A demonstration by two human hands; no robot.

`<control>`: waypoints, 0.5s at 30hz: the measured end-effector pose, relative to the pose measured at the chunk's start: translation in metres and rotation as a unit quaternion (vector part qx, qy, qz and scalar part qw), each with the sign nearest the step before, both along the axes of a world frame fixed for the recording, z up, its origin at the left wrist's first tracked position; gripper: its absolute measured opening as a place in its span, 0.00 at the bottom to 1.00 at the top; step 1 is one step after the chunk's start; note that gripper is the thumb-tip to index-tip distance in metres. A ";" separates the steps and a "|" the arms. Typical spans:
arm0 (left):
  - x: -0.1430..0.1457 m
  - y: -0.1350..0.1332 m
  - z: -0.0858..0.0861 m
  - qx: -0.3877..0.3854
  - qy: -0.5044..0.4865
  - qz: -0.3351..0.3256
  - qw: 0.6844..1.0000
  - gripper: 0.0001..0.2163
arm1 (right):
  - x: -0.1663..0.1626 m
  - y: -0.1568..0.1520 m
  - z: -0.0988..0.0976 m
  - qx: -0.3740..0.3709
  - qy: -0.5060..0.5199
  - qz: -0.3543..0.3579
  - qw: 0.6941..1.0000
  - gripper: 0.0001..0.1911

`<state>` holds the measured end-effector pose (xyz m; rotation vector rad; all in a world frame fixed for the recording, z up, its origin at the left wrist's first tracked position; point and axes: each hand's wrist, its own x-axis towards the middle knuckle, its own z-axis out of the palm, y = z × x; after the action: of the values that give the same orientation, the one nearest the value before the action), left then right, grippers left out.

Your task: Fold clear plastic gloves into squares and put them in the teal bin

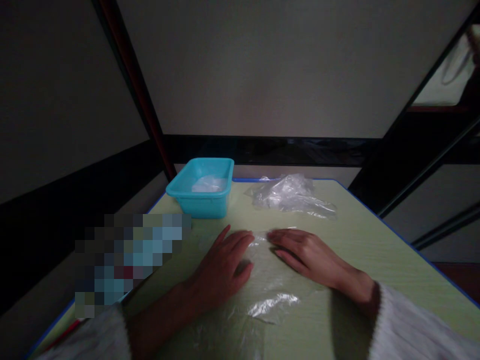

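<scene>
A clear plastic bag (275,302) lies spread flat on the pale table, its creases catching the light. My left hand (224,265) rests on its left side, palm down, fingers stretched out and thumb apart. On the far right part of the bag lies my right hand (305,252), also palm down with fingers extended. Neither hand grips anything. The bag's exact outline is hard to make out against the tabletop.
Behind my left hand stands a turquoise plastic basin (202,205) with whitish clear plastic (210,184) inside. A crumpled heap of clear plastic bags (288,195) lies at the table's far edge. Something blurred out (138,257) covers the left side. A wall panel (262,70) rises behind.
</scene>
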<state>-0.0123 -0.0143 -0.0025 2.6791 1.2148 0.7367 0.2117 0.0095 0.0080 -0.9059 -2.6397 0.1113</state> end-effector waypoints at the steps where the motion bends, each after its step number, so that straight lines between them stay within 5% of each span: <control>1: 0.000 0.000 0.000 -0.016 0.010 -0.005 1.000 0.20 | 0.000 0.000 0.000 -0.002 -0.004 0.000 1.000 0.16; 7: 0.000 -0.001 0.001 -0.077 0.051 -0.008 0.996 0.22 | 0.000 0.001 -0.001 -0.009 -0.015 -0.004 1.000 0.16; 15: 0.001 0.000 0.004 -0.066 0.046 0.002 0.997 0.20 | 0.000 -0.002 0.004 -0.009 0.000 -0.018 1.000 0.18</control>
<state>-0.0117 -0.0147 0.0017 2.6297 1.2441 0.5185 0.2122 0.0076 0.0121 -0.9601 -2.6254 0.1258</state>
